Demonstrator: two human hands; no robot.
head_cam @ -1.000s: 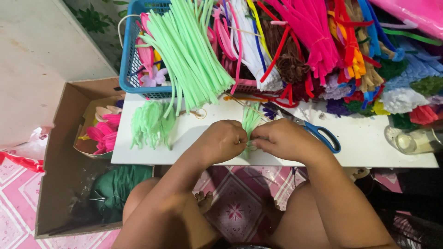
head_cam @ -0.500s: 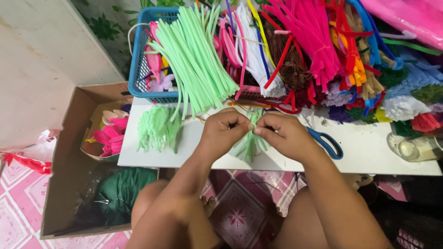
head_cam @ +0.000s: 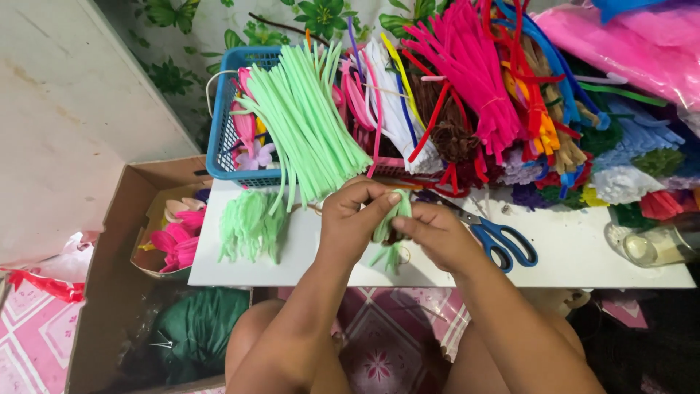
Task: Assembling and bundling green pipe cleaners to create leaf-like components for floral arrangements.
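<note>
1. Left hand (head_cam: 354,219) and right hand (head_cam: 430,237) both pinch a light-green pipe-cleaner bundle (head_cam: 390,219), fingers pressed together.
2. Bundle sits between the hands, above the white board (head_cam: 583,263), long axis near upright.
3. Blue-handled scissors (head_cam: 503,241) lie just right.

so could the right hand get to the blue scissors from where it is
Probably yes. The blue scissors lie uncovered on the white board just beside the right hand. But that hand, with the left hand, is pinching the light green bundle, so it must let go first.
</note>
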